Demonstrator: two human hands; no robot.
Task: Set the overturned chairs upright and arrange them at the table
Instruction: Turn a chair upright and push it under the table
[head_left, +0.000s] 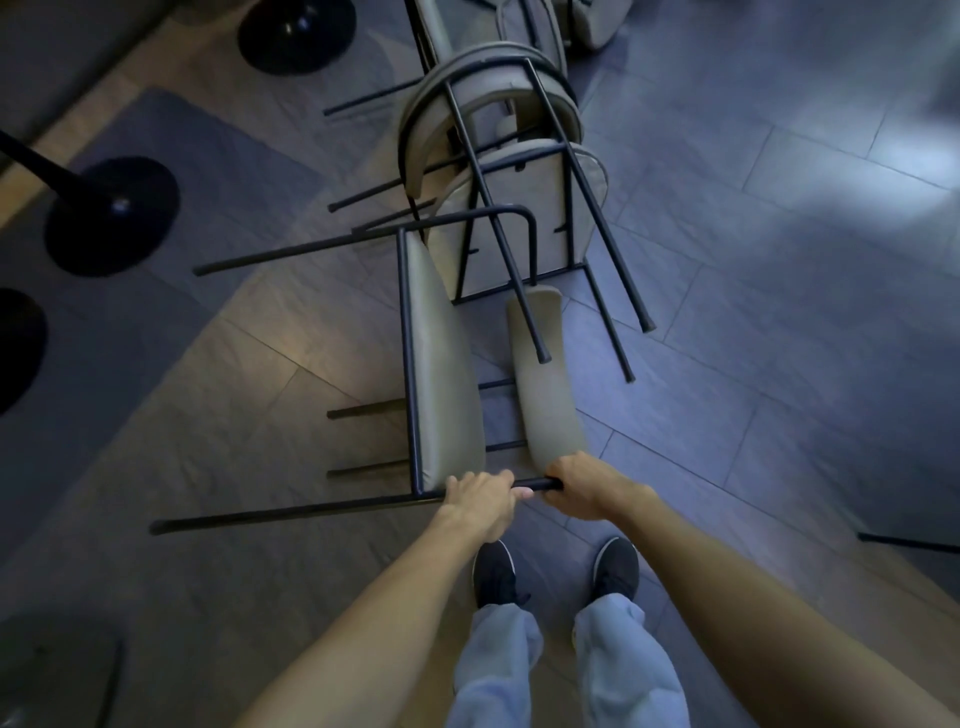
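Observation:
A chair (441, 364) with a beige padded seat and black tube frame lies on its side on the floor in front of my feet, legs pointing left. My left hand (480, 493) and my right hand (579, 486) both grip the same black frame bar at its near end, side by side. Its curved backrest (545, 384) lies to the right of the seat. Beyond it a second overturned chair (524, 218) rests with its legs sticking toward me, over the first. More chairs (524, 26) are piled at the top edge.
Black round table bases (111, 215) (296, 34) stand at the left on the tiled floor, another at the far left edge (18, 348). A thin black chair leg (909, 541) pokes in at the right. My dark shoes (496, 574) stand just behind the held chair.

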